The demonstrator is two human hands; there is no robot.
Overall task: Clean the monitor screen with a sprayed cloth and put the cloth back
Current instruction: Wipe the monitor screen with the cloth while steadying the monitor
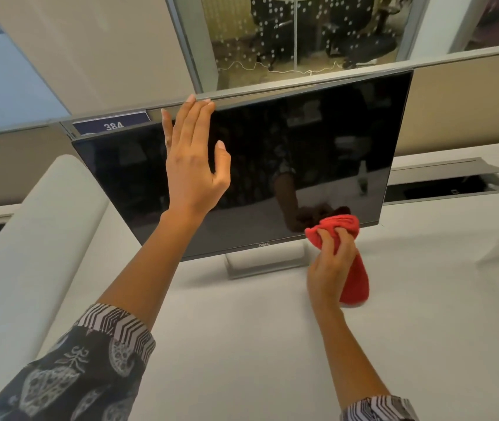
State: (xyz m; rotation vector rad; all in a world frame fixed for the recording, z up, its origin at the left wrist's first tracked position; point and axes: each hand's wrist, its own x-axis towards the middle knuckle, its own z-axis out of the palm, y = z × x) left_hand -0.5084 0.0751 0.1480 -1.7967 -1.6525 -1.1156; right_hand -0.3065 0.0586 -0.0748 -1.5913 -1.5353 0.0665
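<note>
Right grip (330, 265) is closed around the red cloth (357, 281), fingers curled into its bunched top. That end sits against the bottom right corner of the monitor screen (302, 147); the rest hangs behind the palm. Cloth looks soft, fleecy. Left grip (195, 165) is wide and flat, fingers straight and together, thumb out, holding nothing. Fingertips are at the monitor's top edge, contact unclear. Screen is glossy black, flat, thin-bezelled, on a silver stand (264, 265). Counter (242, 344) is smooth, white.
</note>
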